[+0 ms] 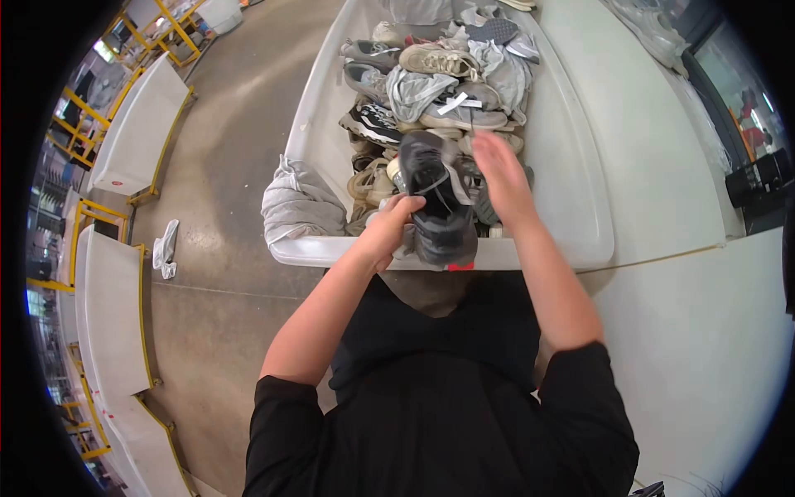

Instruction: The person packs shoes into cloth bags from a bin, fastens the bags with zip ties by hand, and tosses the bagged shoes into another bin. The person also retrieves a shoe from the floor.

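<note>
A dark grey shoe with laces is held over the near edge of a big white tub, its opening facing up. My left hand grips it at the side, thumb at the shoe's opening. Just right of the shoe, my right hand is raised with its fingers stretched out, somewhat blurred, and holds nothing that I can see. Under and beyond them lies a pile of used shoes, among them a black-and-white sneaker and a beige one. Grey cloths lie among them.
A grey cloth hangs over the tub's near left corner. Another small cloth lies on the floor at the left. White bins on yellow frames stand farther left. A white surface runs along the right side.
</note>
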### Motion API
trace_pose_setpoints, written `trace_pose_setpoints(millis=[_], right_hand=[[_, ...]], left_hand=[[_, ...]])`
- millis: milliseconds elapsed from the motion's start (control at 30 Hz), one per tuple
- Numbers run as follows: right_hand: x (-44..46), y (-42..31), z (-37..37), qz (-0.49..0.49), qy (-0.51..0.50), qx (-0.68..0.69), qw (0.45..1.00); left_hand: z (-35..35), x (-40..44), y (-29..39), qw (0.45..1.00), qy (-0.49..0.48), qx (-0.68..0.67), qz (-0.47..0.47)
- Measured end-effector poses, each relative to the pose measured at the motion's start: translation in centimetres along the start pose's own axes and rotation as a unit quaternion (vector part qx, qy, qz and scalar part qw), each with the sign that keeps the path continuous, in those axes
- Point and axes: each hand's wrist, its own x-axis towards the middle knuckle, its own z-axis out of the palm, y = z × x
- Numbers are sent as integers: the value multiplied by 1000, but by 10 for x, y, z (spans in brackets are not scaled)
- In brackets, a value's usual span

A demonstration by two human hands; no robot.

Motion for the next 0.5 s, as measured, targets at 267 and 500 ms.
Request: trace_pose_setpoints(millis=[267,500], right_hand=[[-70,-5,33,-23,30,-160,986],[-47,-26,-52,-8,97,-42,994]], left_hand=[[18,-17,47,975,80,195,65],[-68,-22,99,755,22,642,-135]])
